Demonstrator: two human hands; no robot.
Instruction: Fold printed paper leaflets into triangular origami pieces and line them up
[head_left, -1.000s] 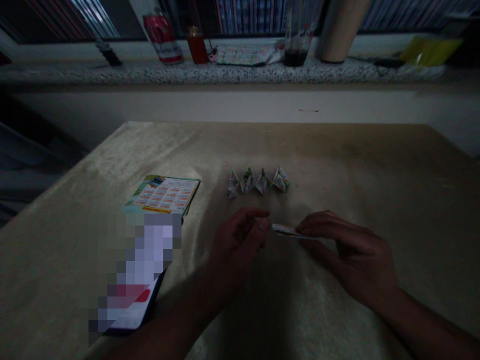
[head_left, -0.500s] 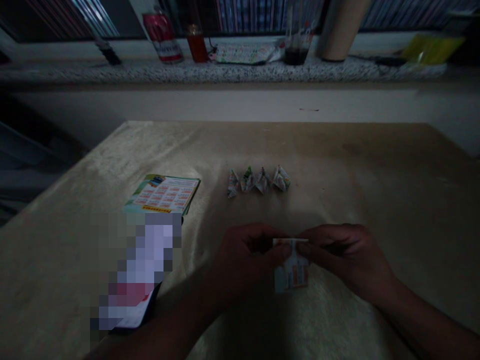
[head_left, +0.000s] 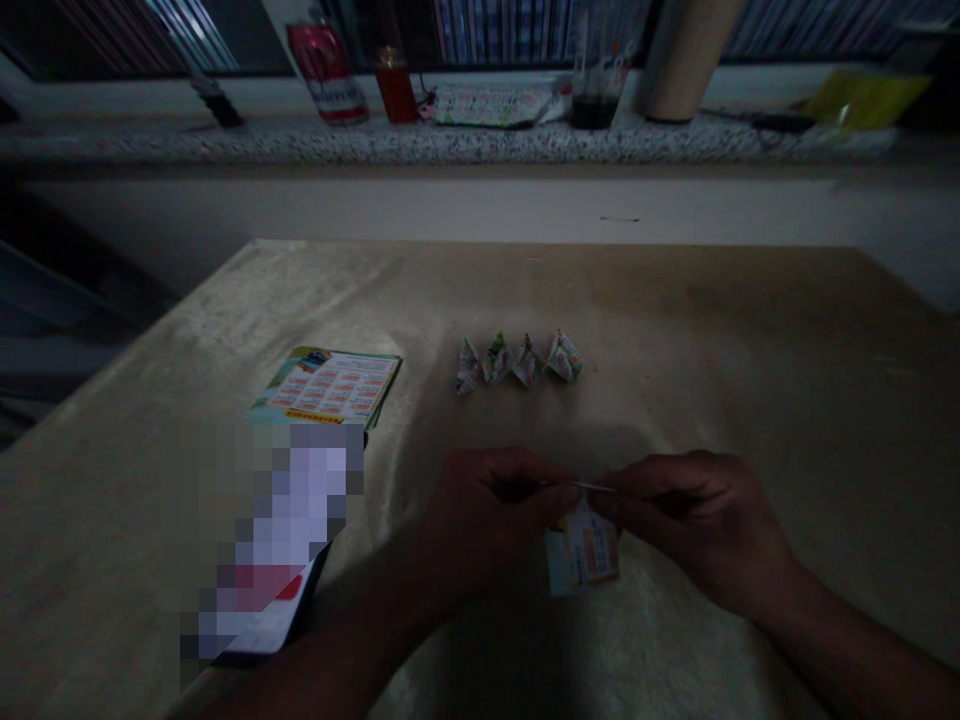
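A small printed paper piece (head_left: pixel 589 555) is held over the near middle of the table, its upper edge showing as a thin pale line between the fingertips and its face hanging down below them. Columns of reddish print run across that face, with a pale blue-green strip along the left side (the dim light hides how many layers it has). The left hand (head_left: pixel 499 500) pinches the upper edge, thumb on the near side, and the right hand (head_left: pixel 686 510) pinches the same edge just beside it, fingers curled in the same way. Both hands are thus grasping the paper, their tips almost meeting.

Beyond them, 4 folded paper shapes (head_left: pixel 527 362) stand in a row, each with a pointed top and patterned with print. To the left lies a stack of printed sheets (head_left: pixel 330 390), slightly fanned at its right edge. Nearer the person, by the left forearm, rests a phone (head_left: pixel 262 635) with a lit screen, much of it masked by coarse blocks. All of these lie on the pale, slightly sheeny table (head_left: pixel 712 310).

Past the table's far edge, a speckled sill (head_left: pixel 480 150) carries a red can (head_left: pixel 328 75), an orange-red bottle (head_left: pixel 395 90), a patterned packet (head_left: pixel 491 106) and a clear cup (head_left: pixel 595 108) containing dark liquid.
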